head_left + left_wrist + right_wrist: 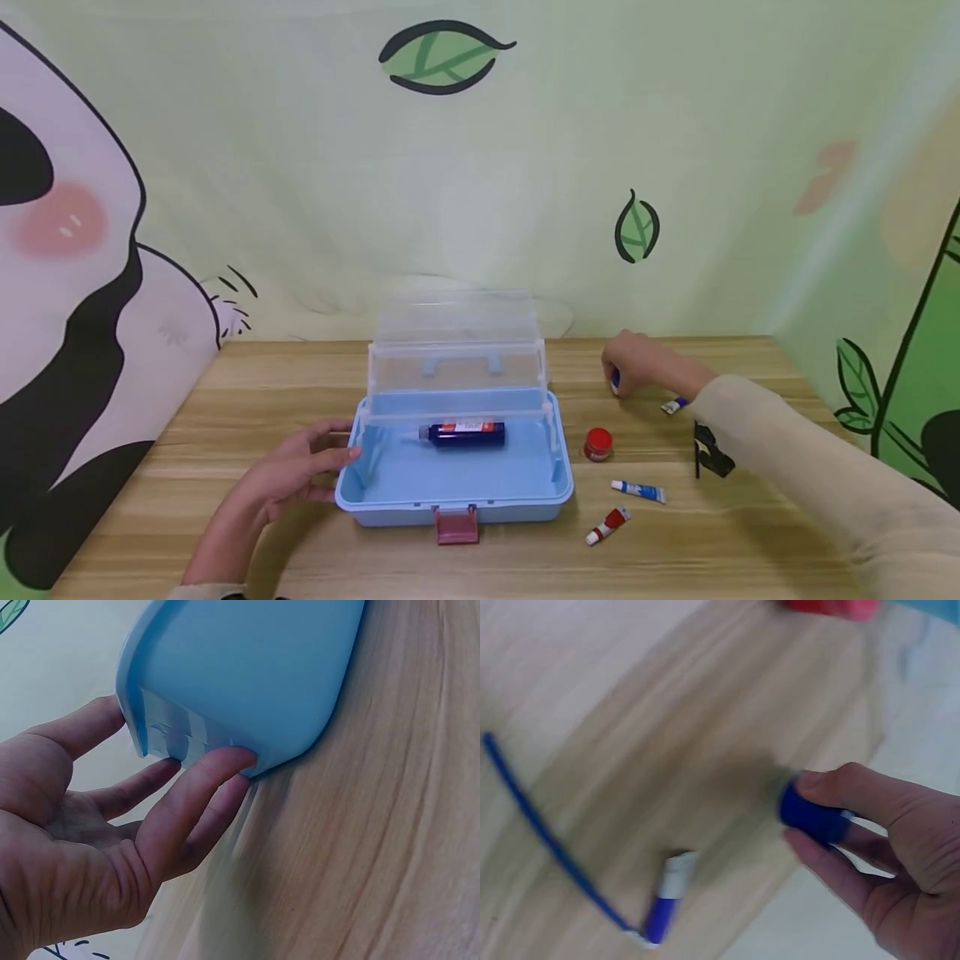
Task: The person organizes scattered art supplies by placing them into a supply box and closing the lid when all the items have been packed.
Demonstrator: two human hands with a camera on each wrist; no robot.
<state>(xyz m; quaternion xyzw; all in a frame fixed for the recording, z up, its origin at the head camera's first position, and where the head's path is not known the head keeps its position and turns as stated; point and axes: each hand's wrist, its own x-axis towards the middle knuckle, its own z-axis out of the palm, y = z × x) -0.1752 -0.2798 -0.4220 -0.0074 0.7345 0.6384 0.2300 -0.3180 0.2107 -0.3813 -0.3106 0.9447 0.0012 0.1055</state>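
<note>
A light-blue plastic box stands on the table, its clear lid and tray folded up at the back. Inside it lies a dark blue bottle with an orange-and-white label. At the box's left end, my left hand grips the rim, thumb over it and fingers against the outer wall. Toward the table's back right, my right hand pinches a small blue jar between thumb and fingers. The palm hides most of the jar in the head view.
Right of the box are a red jar, a blue paint tube and a red paint tube. A white-and-purple tube lies by my right wrist. The right wrist view shows a long thin blue strip.
</note>
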